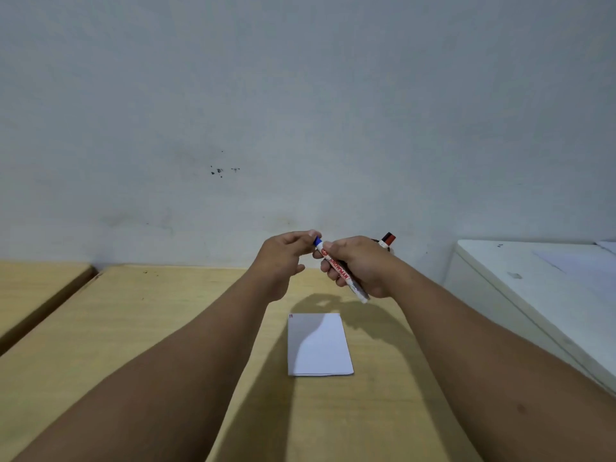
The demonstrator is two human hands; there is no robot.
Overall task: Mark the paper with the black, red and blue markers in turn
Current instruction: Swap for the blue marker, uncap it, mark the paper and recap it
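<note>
A white paper (318, 345) lies on the wooden table (166, 328), with small dark and red marks at its far left corner. Above and beyond it, my right hand (358, 265) grips the white barrel of the blue marker (343, 275), which slants up to the left. My left hand (286, 253) pinches its blue cap end with fingertips. Behind my right hand, the black and red caps of two more markers (388, 239) stick up near the wall; what holds them is hidden.
A white cabinet top (533, 278) stands to the right, beside the table. A second wooden table (36, 288) sits at the left across a gap. A plain wall rises right behind the table's far edge.
</note>
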